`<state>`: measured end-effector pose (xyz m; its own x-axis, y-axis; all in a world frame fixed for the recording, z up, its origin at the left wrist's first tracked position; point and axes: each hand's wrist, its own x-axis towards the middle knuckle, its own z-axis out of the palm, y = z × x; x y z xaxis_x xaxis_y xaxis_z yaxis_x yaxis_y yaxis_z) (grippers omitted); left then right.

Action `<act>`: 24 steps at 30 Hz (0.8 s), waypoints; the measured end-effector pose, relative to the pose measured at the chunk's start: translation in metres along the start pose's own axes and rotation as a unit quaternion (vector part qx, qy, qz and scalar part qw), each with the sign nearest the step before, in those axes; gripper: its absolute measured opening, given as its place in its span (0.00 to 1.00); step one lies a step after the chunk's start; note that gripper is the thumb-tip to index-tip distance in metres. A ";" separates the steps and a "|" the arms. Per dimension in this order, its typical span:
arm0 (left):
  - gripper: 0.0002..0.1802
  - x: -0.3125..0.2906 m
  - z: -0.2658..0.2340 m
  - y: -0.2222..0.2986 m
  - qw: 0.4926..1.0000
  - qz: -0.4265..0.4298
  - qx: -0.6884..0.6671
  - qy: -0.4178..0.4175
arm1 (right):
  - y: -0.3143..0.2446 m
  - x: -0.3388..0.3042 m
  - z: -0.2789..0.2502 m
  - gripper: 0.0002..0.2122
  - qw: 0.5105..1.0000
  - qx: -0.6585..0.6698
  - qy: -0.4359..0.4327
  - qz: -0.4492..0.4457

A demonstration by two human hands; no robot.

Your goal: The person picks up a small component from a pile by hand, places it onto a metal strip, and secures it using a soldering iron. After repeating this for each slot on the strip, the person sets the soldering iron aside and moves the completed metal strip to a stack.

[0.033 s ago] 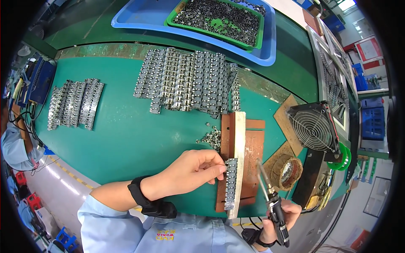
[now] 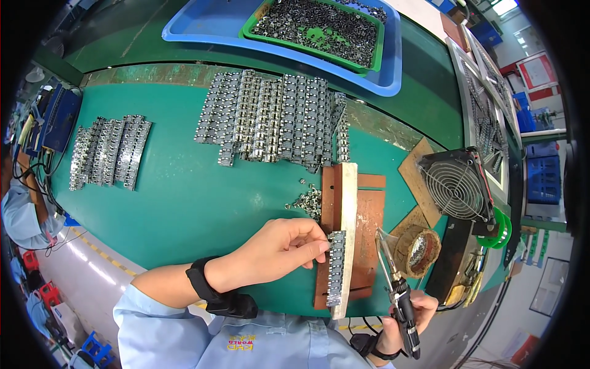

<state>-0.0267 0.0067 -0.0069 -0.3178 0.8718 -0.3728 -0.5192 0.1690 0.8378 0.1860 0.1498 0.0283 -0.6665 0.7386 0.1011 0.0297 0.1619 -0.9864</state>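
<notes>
A narrow strip of small circuit boards [image 2: 336, 270] stands along the pale metal bar [image 2: 348, 215] of a brown fixture board [image 2: 371, 215]. My left hand [image 2: 286, 249] is closed, its thumb and forefinger pinched at the upper left edge of the strip. Whether a small part is also between these fingertips is hidden. My right hand [image 2: 424, 309] grips a black soldering iron [image 2: 402, 310] with a thin tube along its front. The iron's tip is over the brown board, right of the bar and apart from the strip. Loose small metal parts [image 2: 308, 203] lie left of the fixture.
Circuit board strips [image 2: 270, 117] lie in rows at the back, with a smaller group [image 2: 110, 150] at left. Behind is a blue tray [image 2: 393, 61] holding a green tray [image 2: 376, 55] of small metal parts. At right are a round tub [image 2: 424, 252], a fan [image 2: 456, 184] and a green spool [image 2: 501, 227].
The soldering iron in my right hand has shifted very slightly, its tip a little farther from me. My left hand and the strip have stayed in place.
</notes>
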 end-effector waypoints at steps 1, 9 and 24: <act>0.11 0.000 0.000 0.000 1.000 0.000 0.002 -0.001 | 0.003 -0.001 0.001 0.28 1.000 0.001 0.002 0.000; 0.08 -0.007 -0.012 0.025 0.997 -0.033 0.062 0.033 | 0.047 -0.012 0.003 0.25 0.985 0.077 0.154 -0.018; 0.10 -0.009 -0.014 0.029 0.808 0.154 0.515 0.240 | 0.063 -0.019 -0.006 0.24 0.990 -0.060 0.082 -0.096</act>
<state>-0.0502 -0.0025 0.0149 -0.7052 0.7089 0.0114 0.5007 0.4866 0.7159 0.2051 0.1497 -0.0349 -0.5386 0.7812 0.3156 0.0079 0.3792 -0.9253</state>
